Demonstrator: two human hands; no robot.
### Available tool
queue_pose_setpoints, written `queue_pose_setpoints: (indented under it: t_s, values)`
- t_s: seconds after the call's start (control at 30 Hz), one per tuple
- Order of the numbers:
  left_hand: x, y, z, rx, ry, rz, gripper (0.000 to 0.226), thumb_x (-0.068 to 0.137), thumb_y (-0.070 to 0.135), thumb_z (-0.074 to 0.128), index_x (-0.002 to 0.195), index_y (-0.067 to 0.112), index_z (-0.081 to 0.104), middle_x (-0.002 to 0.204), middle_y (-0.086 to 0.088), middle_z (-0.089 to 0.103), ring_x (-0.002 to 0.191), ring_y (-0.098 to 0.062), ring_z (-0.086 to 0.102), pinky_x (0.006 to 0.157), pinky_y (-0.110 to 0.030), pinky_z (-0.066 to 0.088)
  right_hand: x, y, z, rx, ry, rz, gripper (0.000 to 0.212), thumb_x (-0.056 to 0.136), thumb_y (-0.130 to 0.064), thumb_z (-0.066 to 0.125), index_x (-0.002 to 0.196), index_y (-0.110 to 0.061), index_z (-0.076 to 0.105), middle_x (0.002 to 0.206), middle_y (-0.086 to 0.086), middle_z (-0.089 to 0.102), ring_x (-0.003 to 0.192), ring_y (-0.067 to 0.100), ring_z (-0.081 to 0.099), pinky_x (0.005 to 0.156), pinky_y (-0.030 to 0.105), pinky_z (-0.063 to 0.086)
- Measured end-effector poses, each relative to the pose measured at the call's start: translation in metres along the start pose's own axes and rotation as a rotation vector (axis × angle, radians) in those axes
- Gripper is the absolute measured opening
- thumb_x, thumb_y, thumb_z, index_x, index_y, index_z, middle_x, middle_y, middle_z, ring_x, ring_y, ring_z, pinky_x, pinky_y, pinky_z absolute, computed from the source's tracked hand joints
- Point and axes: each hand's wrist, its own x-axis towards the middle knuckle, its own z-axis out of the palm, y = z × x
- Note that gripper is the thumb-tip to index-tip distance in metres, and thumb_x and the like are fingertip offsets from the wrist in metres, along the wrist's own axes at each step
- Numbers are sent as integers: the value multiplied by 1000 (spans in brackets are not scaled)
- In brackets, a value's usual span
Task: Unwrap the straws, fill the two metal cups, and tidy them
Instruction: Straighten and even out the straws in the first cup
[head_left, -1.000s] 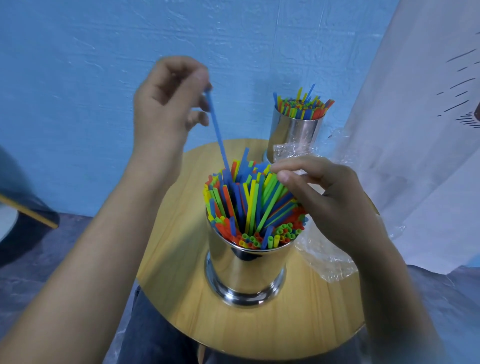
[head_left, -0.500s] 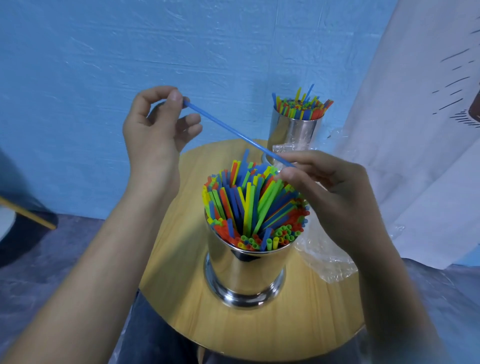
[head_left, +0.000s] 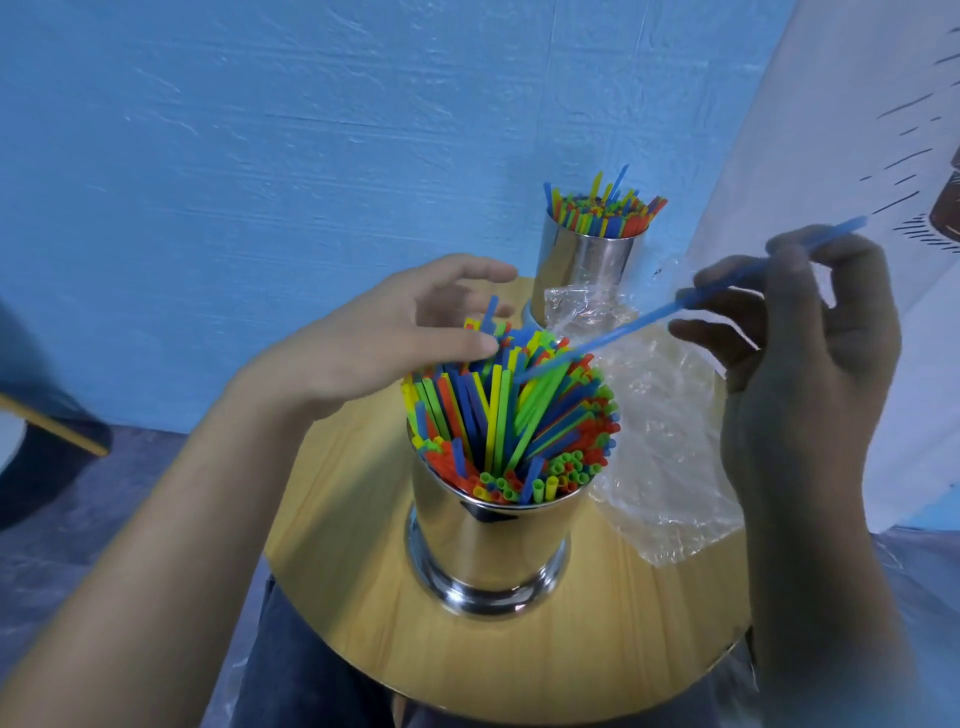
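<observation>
A shiny metal cup (head_left: 488, 545) stands in the middle of the round wooden table (head_left: 353, 613), packed with colourful straws (head_left: 509, 415) that splay outward. A second metal cup (head_left: 589, 260) full of straws stands at the table's far edge. My right hand (head_left: 795, 338) pinches a single blue straw (head_left: 649, 319) up at the right, and the straw's lower end slants down into the near cup's bundle. My left hand (head_left: 395, 332) reaches over the near cup with relaxed fingers touching the straw tops at the back left.
Crumpled clear plastic wrap (head_left: 660, 415) lies on the table's right side between the two cups. A white cloth (head_left: 831, 156) hangs at the right. Behind the table is a blue wall, and at the far left a dark object (head_left: 47, 441).
The blue straw passed from my left hand to my right, which carried it up and to the right. My left hand let go and dropped onto the straw tops of the near cup.
</observation>
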Motion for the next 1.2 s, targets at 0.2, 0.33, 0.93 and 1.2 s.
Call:
queue_pose_setpoints:
  t_s: [0.2, 0.33, 0.93, 1.2]
  values:
    - [12, 9, 2, 161, -74, -84, 31, 96, 7, 68, 121, 25, 70, 112, 11, 76, 96, -13, 74, 82, -38, 60, -12, 6, 4, -324, -331, -67, 20, 105, -4, 53, 122, -13, 51, 80, 5, 73, 75, 20, 71, 70, 32, 56]
    - [14, 12, 0, 252, -71, -101, 24, 92, 10, 74, 109, 27, 73, 106, -3, 76, 93, -40, 71, 76, -49, 59, -18, 21, 2, -569, -436, -64, 33, 100, -24, 67, 128, -35, 53, 88, -11, 76, 89, 12, 73, 81, 33, 58]
    - [14, 14, 0, 458, 11, -40, 10, 88, 22, 78, 86, 29, 71, 60, 19, 65, 53, 5, 58, 54, -13, 43, -16, 25, 5, -591, -592, -74, 15, 101, -22, 64, 101, -26, 78, 105, -22, 70, 108, 8, 65, 80, 12, 49]
    - [14, 19, 2, 460, -2, -40, 6, 89, 31, 77, 84, 32, 75, 86, 1, 74, 84, -22, 72, 75, -44, 62, -18, 24, 5, -585, -586, -54, 16, 101, -21, 62, 101, -24, 78, 103, -20, 70, 106, 6, 65, 80, 13, 51]
